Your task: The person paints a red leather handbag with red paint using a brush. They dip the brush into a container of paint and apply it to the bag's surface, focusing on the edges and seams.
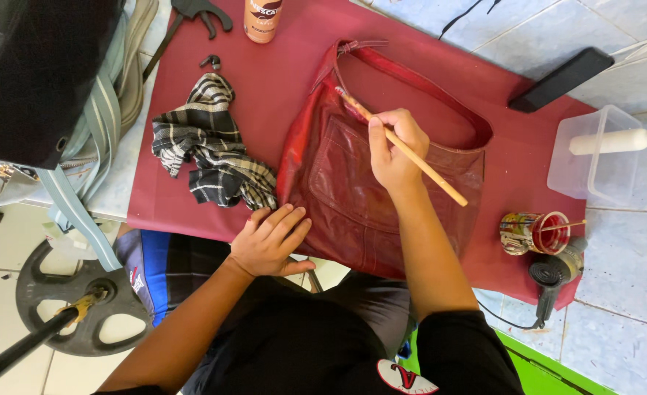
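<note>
A dark red leather bag (353,190) lies on a maroon cloth (279,73) spread over a tiled table. My right hand (393,150) grips a thin wooden paintbrush (426,167), whose tip touches the bag's upper edge near the strap (419,80). My left hand (271,241) rests flat with fingers spread on the cloth's near edge, touching the bag's lower left corner. A black-and-white checked rag (210,143) lies crumpled just left of the bag.
A small can of red paint (534,232) with a stick in it stands at right, beside a black hair dryer (554,276). A clear plastic tub (594,157) holds a white bottle. A brown bottle (261,18), pliers (192,14) and a black case (561,79) lie at the back.
</note>
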